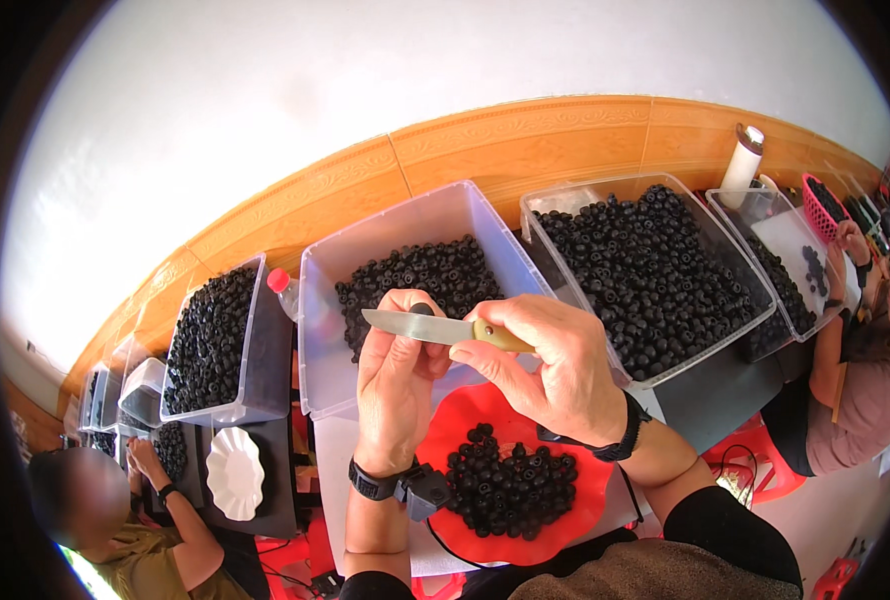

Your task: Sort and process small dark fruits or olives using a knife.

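at far left a co-worker (115, 530) sat half cut off by the rim. the left hand (397, 385) pinched a small dark fruit (421, 309), mostly hidden by fingers. the right hand (555, 365) clenched the knife (445, 328), blade against the fruit, above a red plate (593, 490) of dark fruit on the table.

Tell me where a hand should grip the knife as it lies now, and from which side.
Take the knife by its tan handle, from the right: the handle points right and already sits in the right hand, while the bare blade points left across the left hand, whose fingertips pinch a small black fruit at the blade.
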Tool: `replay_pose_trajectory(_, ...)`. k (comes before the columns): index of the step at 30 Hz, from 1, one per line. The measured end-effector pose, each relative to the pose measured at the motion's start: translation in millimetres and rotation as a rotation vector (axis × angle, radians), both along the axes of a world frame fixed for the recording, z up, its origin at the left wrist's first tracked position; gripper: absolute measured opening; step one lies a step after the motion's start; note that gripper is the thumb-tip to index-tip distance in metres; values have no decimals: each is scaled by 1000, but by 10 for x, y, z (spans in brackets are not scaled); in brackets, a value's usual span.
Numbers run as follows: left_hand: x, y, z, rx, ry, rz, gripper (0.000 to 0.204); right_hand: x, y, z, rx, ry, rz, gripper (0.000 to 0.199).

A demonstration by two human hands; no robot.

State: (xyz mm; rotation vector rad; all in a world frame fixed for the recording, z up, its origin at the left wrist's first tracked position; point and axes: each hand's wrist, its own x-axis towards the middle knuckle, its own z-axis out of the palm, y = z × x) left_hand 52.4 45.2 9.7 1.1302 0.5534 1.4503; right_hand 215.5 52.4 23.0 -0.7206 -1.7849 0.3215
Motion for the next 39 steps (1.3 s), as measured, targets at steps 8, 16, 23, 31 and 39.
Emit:
replay_pose_trajectory(8, 75, -130, 10, 375, 376, 288, 30, 42, 125, -28, -135, 110, -7, 23)
replay_pose_trajectory(16, 73, -14, 34, 147, 125, 194, 24, -8, 1, -2, -116, 124, 86, 24)
replay_pose_trajectory(23, 26, 6, 5, 101, 79, 100, 26, -11, -3, 8, -48, 22, 54, 26)
replay_pose_trajectory(31, 21, -22, 29, 35, 32, 56, 27, -7, -2, 13, -27, 33, 63, 25)
replay_pose_trajectory(39, 39, -21, 65, -128, -163, -155, 32, -11, 28, -29, -7, 46, 51, 28)
